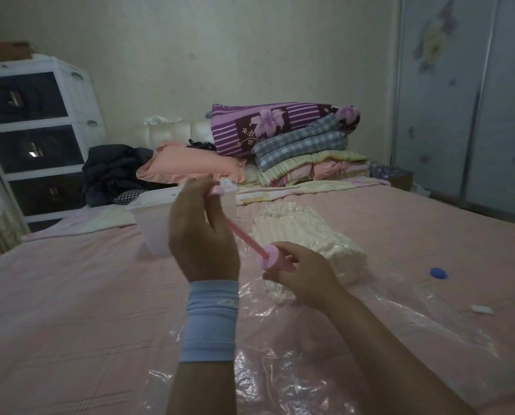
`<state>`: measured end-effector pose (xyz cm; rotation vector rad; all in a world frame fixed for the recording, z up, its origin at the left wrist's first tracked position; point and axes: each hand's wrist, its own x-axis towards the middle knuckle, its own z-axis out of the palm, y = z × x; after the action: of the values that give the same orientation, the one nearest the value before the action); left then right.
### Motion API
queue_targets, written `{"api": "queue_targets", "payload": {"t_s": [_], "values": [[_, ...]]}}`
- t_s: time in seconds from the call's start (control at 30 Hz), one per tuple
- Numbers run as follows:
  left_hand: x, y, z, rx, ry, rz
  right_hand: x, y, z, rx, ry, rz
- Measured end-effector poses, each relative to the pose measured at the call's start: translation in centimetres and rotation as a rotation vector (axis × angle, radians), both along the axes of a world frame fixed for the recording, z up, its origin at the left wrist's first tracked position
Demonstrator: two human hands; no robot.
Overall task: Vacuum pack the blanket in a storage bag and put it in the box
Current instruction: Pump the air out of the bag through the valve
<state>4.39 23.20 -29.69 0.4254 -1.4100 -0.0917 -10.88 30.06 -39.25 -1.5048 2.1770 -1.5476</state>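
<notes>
Pink pump: its rod is drawn out, slanting up-left.
Left hand: raised, curled round the pump's handle.
Right hand: we see it gripping the barrel.
Blanket: cream, inside the clear storage bag on the bed, just beyond our right hand.
Box: white, behind our left hand.

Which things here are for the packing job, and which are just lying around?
In use: pink pump, cream blanket, clear storage bag, white box, blue cap (likely the valve's).
Lying about: folded quilts, peach pillow, dark clothes, drawer unit.
</notes>
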Motion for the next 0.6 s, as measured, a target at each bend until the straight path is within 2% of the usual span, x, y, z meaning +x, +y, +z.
{"api": "queue_targets", "payload": {"t_s": [0.03, 0.17, 0.2, 0.27, 0.37, 0.47, 0.53, 0.6], "values": [[-0.8, -0.1, -1.2, 0.039, -0.045, -0.039, 0.0, 0.0, 0.0, 0.002, 0.004, -0.004], [-3.1, -0.4, -6.6, 0.219, -0.452, -0.222, 0.4, 0.0, 0.1, -0.008, 0.018, -0.026], [-3.1, -0.3, -6.7, 0.233, -0.485, -0.222, 0.4, 0.1, 0.2, -0.008, 0.025, -0.025], [-2.5, -0.1, -5.4, 0.178, -0.432, -0.185, 0.3, 0.1, 0.1, -0.001, 0.029, -0.024], [-0.1, 0.2, -1.5, 0.004, -0.189, -0.089, 0.0, 0.1, 0.0, -0.001, 0.008, -0.022], [1.6, -0.2, 0.8, -0.067, -0.003, 0.038, -0.2, 0.1, 0.0, 0.000, -0.001, -0.017], [1.1, -0.6, 0.2, -0.062, 0.029, 0.013, 0.0, 0.0, 0.0, 0.007, 0.000, -0.014], [-0.2, -0.7, -1.9, -0.006, -0.033, -0.072, 0.2, -0.1, 0.0, 0.011, 0.011, -0.015]]}}
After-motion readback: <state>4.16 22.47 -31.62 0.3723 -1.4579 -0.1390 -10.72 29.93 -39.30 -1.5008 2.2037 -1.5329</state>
